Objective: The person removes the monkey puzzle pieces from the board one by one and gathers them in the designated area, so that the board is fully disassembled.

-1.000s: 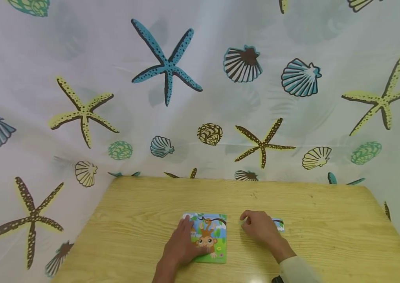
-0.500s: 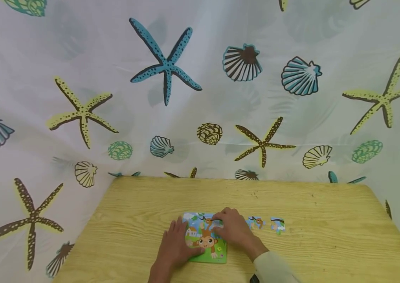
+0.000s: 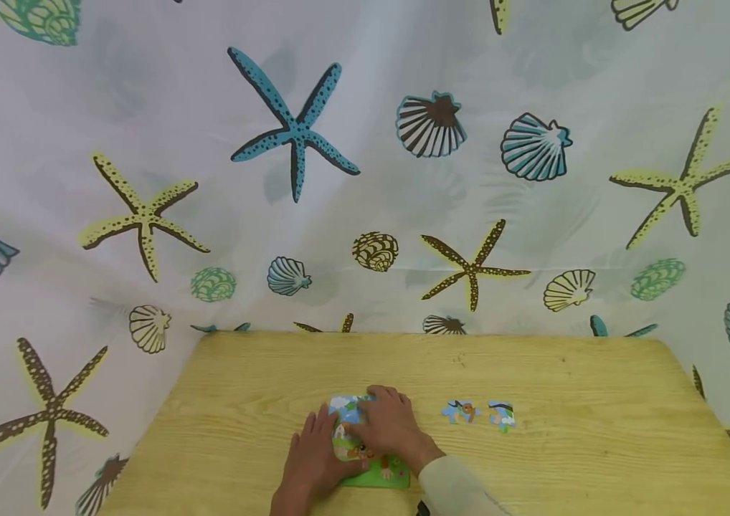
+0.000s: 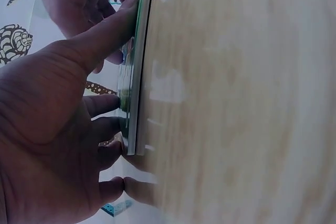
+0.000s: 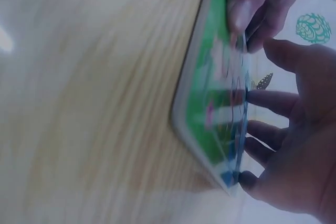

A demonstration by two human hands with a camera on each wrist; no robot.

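A flat square jigsaw puzzle (image 3: 374, 479) with a cartoon monkey on green and blue lies on the table, its middle and upper right covered by hands. My left hand (image 3: 315, 459) rests along its left side, fingers spread, thumb over the lower part. In the left wrist view the fingertips touch the puzzle's edge and the thumb lies on top. My right hand (image 3: 392, 426) lies across the upper right of the puzzle. Its extended fingers (image 5: 273, 100) touch the picture surface in the right wrist view. No loose piece shows in either hand.
Two loose jigsaw pieces, one with a small brown animal (image 3: 462, 411) and one with a branch (image 3: 502, 416), lie right of the puzzle. The wood-grain table (image 3: 571, 437) meets a hanging curtain (image 3: 339, 215) printed with shells and starfish at its back and sides.
My right hand has moved left from beside the loose pieces onto the puzzle, and its fingers have straightened. Both loose pieces now show fully. My left hand stays at the puzzle's left side.
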